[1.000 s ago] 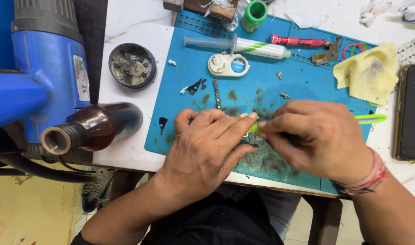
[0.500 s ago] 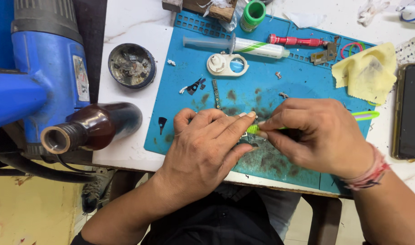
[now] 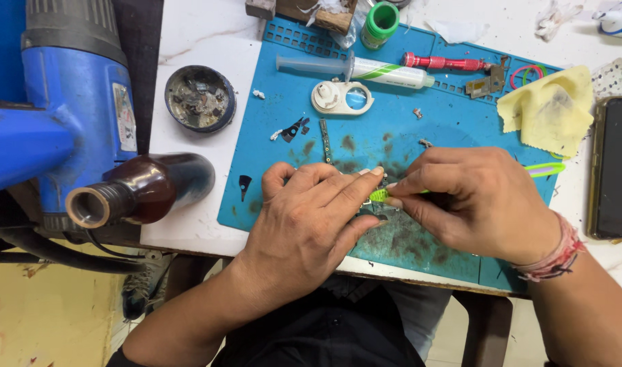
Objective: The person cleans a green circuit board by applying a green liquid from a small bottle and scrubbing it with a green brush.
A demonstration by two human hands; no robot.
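At lower centre, the left hand (image 3: pixel 311 217) lies flat, fingers together, pinning a small dark part, mostly hidden, on the stained blue work mat (image 3: pixel 392 122), steadying it; the right hand (image 3: pixel 474 200) pinches a slim bright-green plastic tool (image 3: pixel 379 195), its tip at that part

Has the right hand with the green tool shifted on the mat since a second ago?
No. The right hand keeps its spot beside the yellow cloth, green tool tip still meeting the left hand.

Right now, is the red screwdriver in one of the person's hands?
No, the red screwdriver lies untouched at the top of the blue mat, while the right hand holds a green brush.
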